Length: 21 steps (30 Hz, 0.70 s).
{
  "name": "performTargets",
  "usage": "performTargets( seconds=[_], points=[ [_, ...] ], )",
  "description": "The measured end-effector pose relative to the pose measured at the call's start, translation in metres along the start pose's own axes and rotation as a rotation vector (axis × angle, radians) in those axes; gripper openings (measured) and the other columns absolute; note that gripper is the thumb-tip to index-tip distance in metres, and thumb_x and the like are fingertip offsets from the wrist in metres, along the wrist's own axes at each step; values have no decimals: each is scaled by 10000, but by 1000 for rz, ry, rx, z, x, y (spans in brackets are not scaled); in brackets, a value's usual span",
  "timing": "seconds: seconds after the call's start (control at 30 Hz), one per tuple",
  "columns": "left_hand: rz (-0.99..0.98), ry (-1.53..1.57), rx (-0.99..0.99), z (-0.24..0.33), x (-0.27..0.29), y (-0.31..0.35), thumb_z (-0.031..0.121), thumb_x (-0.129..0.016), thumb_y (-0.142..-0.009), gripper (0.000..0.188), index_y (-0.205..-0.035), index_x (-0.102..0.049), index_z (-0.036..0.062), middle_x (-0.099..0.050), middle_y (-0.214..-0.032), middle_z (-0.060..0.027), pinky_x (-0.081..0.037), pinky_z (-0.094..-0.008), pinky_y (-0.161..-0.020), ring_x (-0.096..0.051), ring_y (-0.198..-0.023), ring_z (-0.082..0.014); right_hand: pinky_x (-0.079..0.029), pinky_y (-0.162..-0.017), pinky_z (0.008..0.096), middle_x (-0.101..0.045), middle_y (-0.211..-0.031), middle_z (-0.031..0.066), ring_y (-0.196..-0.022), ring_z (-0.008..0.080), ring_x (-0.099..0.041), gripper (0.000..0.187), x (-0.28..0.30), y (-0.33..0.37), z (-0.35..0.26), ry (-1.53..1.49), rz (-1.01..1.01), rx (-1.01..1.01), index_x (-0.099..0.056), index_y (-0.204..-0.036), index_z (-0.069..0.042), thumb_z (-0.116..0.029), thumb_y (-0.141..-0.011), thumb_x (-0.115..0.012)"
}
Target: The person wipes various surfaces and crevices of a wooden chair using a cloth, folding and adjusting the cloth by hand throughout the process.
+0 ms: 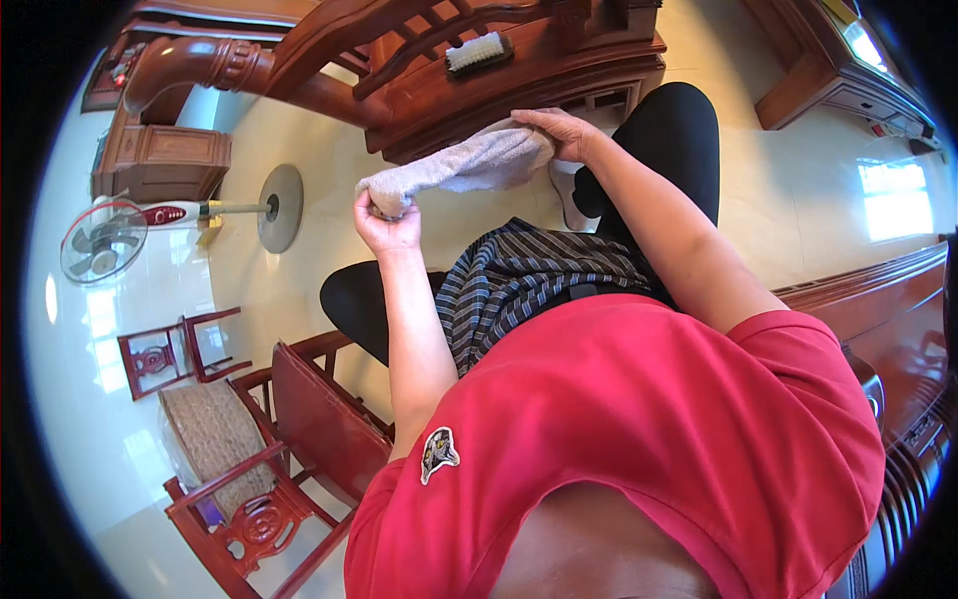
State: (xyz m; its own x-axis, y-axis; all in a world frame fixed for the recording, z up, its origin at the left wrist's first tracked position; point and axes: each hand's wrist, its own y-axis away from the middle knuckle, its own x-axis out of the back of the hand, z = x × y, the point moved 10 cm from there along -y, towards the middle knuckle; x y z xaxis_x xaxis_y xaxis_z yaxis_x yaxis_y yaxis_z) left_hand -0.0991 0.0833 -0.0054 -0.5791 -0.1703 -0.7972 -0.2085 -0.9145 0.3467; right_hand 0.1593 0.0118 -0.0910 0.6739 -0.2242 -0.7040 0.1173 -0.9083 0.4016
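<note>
Left hand [387,225] fisted around one end of grey towel [464,165]; right hand [559,132] pressed over other end, above carved wooden table [559,60].

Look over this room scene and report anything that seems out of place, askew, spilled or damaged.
Nothing looks spilled or broken. The one oddity is a scrub brush lying on the carved wooden bench. The left hand and right hand hold a grey towel stretched between them. The fan stands upright on the floor.
</note>
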Motion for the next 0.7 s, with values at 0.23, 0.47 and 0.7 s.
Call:
performTargets(
  seconds=[0.23, 0.47, 0.7],
  points=[
    [-274, 20, -49, 19, -46, 36, 280, -575, -776, 375, -1093, -552, 82, -596, -1097, -85, -401, -507, -936, -553, -1051, -271, -467, -695, 288, -624, -965, 23, -818, 126, -591, 324, -14, -12, 21, 179, -92, -33, -610, -1045, -91, -302, -809, -676],
    [-326, 201, -47, 32, -74, 38, 304, -616, -814, 280, -994, -601, 90, -637, -1000, -46, -442, -476, -904, -588, -985, -251, -433, -592, 306, -609, -818, 38, -730, 117, -562, 417, 22, -25, 29, 672, 314, 95, -558, -1122, -66, -176, -732, -660],
    [-50, 154, -226, 23, -72, 51, 205, -661, -814, 195, -946, -599, 75, -647, -936, -51, -526, -371, -792, -620, -869, -201, -475, -759, 320, -581, -1091, 150, -873, 217, -572, 777, -73, -7, 70, 986, -78, 243, -335, -1367, -57, -144, -677, -682]
  ],
)
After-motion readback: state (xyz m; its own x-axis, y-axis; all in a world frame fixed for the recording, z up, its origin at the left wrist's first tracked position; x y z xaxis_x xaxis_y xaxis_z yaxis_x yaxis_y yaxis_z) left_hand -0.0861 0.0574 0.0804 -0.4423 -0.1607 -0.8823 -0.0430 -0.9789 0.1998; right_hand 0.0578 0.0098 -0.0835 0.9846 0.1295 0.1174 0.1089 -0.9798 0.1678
